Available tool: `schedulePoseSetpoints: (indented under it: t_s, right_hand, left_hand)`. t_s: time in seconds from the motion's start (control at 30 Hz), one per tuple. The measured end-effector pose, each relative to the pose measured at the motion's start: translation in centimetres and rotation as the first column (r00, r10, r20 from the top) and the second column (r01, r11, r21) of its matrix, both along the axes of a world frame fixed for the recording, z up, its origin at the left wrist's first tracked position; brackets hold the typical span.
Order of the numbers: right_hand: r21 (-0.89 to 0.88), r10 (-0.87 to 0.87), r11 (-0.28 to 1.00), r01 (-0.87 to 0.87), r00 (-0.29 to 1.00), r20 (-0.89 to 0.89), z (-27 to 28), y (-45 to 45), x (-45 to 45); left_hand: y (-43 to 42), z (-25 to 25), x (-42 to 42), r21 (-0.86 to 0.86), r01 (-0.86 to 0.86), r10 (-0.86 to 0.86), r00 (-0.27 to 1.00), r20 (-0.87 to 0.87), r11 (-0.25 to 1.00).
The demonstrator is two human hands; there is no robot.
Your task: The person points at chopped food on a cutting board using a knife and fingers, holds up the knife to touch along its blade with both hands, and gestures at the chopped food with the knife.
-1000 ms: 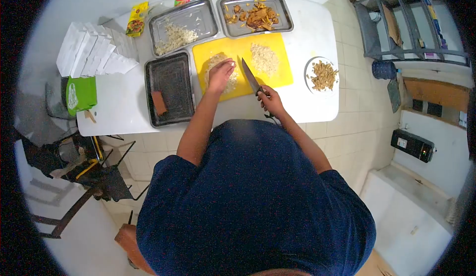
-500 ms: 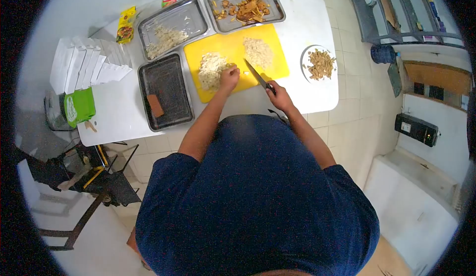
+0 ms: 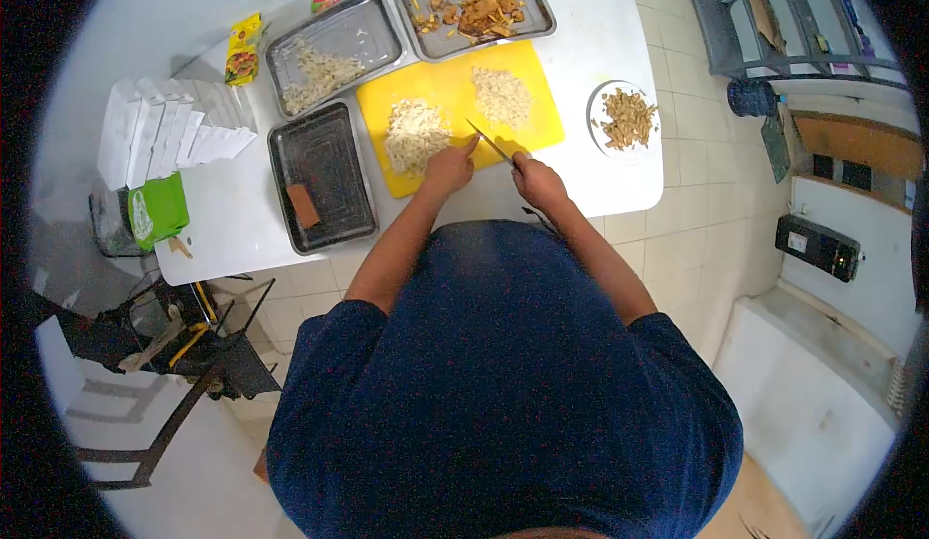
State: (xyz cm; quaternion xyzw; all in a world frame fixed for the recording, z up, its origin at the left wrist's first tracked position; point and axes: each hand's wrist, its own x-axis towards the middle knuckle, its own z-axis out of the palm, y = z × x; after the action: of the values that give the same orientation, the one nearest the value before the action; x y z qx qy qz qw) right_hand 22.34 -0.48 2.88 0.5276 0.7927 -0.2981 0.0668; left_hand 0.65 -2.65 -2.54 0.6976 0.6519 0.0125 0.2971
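A knife [image 3: 491, 142] is in my right hand [image 3: 539, 182], its fingers wrapped round the handle. The blade points up and left over the near part of a yellow cutting board [image 3: 455, 89]. My left hand [image 3: 449, 168] lies over the board's near edge, a finger stretched out to the blade. Whether that fingertip touches the blade or the board I cannot tell, and the other fingers are partly hidden. Left of the left hand sits a heap of pale chopped pieces [image 3: 414, 133]. A second heap, finer and beige [image 3: 502, 97], lies beyond the blade.
A metal tray [image 3: 382, 50] with pale bits and another tray [image 3: 421, 47] with browned food stand behind the board. Left is a dark tray [image 3: 329, 162] holding a brown block [image 3: 303, 206]. A white plate [image 3: 619, 152] of brown pieces stands right, white boxes [image 3: 135, 133] far left.
My left hand has moved right and slightly nearer me, from the pale heap's edge to the blade, one finger now extended. The knife and right hand have shifted slightly left.
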Motion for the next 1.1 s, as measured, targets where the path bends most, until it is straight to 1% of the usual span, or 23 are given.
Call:
schedulePoseSetpoints:
  t_s: [0.07,0.13,0.27,0.37,0.47,0.53,0.57,0.67,0.77,0.87,0.93,0.97,1.03,1.1]
  right_hand:
    - [-0.003,0.009,1.000,-0.009,1.000,0.017,0.1,0.0,-0.1]
    - [0.011,0.016,1.000,-0.017,1.000,0.016,0.2,-0.2,0.1]
    - [0.041,-0.026,0.999,0.024,0.999,0.037,0.3,-0.5,0.2]
    - [0.058,-0.045,0.997,0.041,0.997,0.070,1.2,-0.5,-0.1]
    - [0.048,-0.045,0.998,0.042,0.997,0.068,1.1,-0.5,0.1]
    - [0.023,-0.043,0.999,0.042,0.997,0.062,0.8,-0.3,0.1]
    - [0.039,-0.041,0.998,0.038,0.997,0.060,0.7,-0.1,0.2]
    - [0.076,-0.036,0.997,0.032,0.998,0.048,0.4,-0.6,0.7]
    - [0.089,-0.038,0.995,0.035,0.999,0.034,0.5,-0.7,0.9]
    - [0.082,-0.037,0.996,0.034,0.999,0.037,0.5,-0.7,1.2]
    - [0.092,-0.028,0.995,0.023,0.998,0.048,-0.1,-0.7,1.2]
    - [0.091,-0.027,0.996,0.023,0.999,0.040,-0.4,-0.7,1.3]
    - [0.090,-0.025,0.996,0.023,0.999,0.025,-0.7,-0.7,1.5]
    - [0.070,-0.035,0.997,0.039,0.998,-0.053,-1.3,-0.8,1.8]
  left_hand:
    - [0.3,0.8,0.2,-0.072,0.025,-0.028,0.999,-0.044,0.997]
    - [0.2,0.7,0.5,-0.071,0.017,-0.022,0.998,-0.066,0.997]
    - [-0.4,0.8,1.1,-0.071,0.001,-0.008,0.996,-0.094,0.997]
    - [-0.3,1.9,1.4,-0.114,0.000,-0.013,0.993,-0.118,0.993]
    - [-0.2,2.5,1.7,-0.103,0.030,-0.044,0.990,-0.136,0.994]
    - [-0.7,1.6,1.9,-0.024,0.052,-0.055,0.989,-0.134,0.998]
    - [-0.5,1.2,1.8,0.022,0.060,-0.056,0.989,-0.136,0.998]
    - [0.1,2.0,1.9,-0.025,0.057,-0.059,0.992,-0.115,0.998]
    - [0.2,0.5,2.0,-0.022,0.064,-0.066,0.992,-0.110,0.998]
    - [0.4,0.3,2.2,-0.044,0.062,-0.067,0.991,-0.116,0.997]
    - [0.5,1.3,2.3,-0.053,0.061,-0.069,0.987,-0.148,0.997]
    - [0.5,1.8,2.4,-0.059,0.061,-0.070,0.984,-0.164,0.996]
    - [0.6,0.7,2.3,-0.059,0.053,-0.061,0.989,-0.136,0.997]
    - [0.7,0.4,2.1,-0.084,0.042,-0.052,0.992,-0.113,0.996]
